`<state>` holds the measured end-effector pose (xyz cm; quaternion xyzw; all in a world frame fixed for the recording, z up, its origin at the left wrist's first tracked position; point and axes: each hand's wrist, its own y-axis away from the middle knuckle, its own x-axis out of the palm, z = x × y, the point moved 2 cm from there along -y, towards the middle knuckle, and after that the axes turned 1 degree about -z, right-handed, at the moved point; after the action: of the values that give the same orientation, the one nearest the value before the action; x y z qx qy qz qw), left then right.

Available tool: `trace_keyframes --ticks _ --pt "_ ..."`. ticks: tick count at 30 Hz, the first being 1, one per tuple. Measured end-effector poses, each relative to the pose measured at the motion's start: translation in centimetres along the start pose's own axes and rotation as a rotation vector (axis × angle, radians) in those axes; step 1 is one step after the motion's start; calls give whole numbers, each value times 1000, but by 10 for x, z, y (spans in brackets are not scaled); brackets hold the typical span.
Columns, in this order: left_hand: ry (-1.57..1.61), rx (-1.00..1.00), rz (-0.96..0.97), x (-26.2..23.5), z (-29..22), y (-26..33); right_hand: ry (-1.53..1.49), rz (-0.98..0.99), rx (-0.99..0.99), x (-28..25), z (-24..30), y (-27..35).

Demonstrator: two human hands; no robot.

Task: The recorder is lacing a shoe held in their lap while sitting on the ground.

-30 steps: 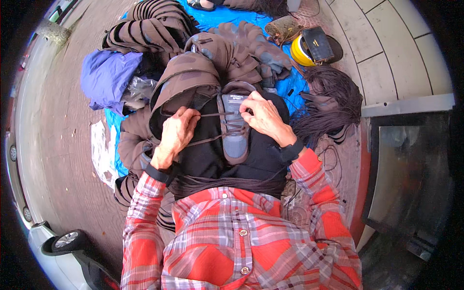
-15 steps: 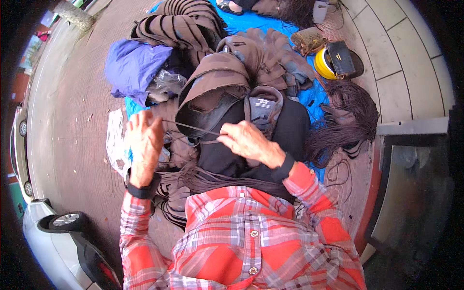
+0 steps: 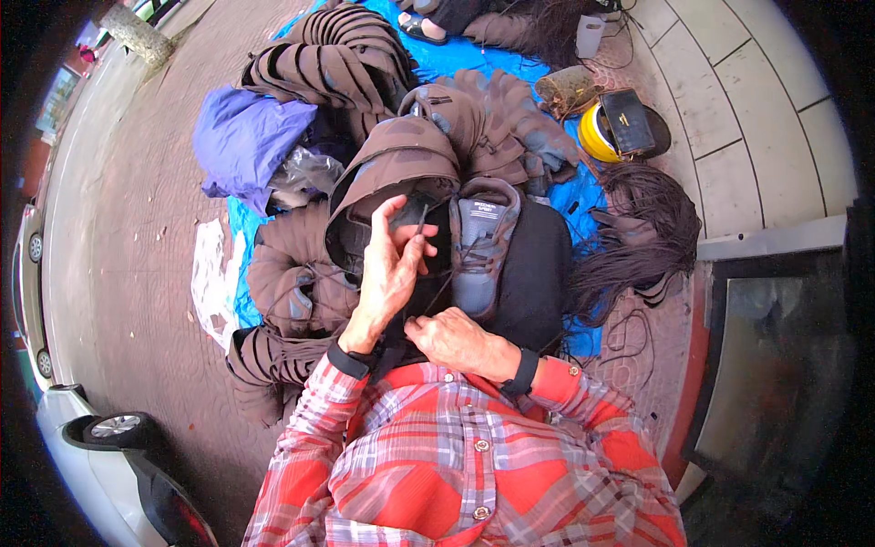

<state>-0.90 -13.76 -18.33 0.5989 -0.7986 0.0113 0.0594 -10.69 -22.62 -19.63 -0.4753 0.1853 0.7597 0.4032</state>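
Note:
My left hand [image 3: 392,269] is raised over my lap, thumb and fingers pinching the end of a thin dark shoelace [image 3: 422,221]. Lower and to its right, my right hand [image 3: 460,344] is closed, its fingertips pressed together on what looks like the same lace. A grey-brown shoe upper [image 3: 478,260] lies on my black-clothed right thigh, tongue upward, with lacing across its front. Just beyond my left hand, a curved stack of brown shoe uppers [image 3: 394,150] opens toward me.
More nested uppers [image 3: 337,55] lie on a blue tarp [image 3: 456,56]. A purple cloth bundle [image 3: 246,137] sits left, a heap of dark laces [image 3: 643,223] right. Beyond that stands a yellow tub [image 3: 597,135] with a black pouch [image 3: 627,121]. A parked car [image 3: 109,447] is at lower left.
The lace was stretched between both hands. My left hand has moved right and now holds up a lace end; my right hand has come down closer to my body.

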Motion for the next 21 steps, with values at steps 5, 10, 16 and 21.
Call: trace_keyframes --ticks 5,10,16,21 --pt "-164 -145 106 -4 27 -18 1 11 10 -2 0 6" --pt "-682 22 172 -1 34 -37 -152 -73 302 -45 -50 11" --pt "-1019 126 88 14 37 -41 -85 -411 385 -63 -117 -4" --pt "-1122 157 101 20 44 -45 -229 -211 574 -60 -127 -18"
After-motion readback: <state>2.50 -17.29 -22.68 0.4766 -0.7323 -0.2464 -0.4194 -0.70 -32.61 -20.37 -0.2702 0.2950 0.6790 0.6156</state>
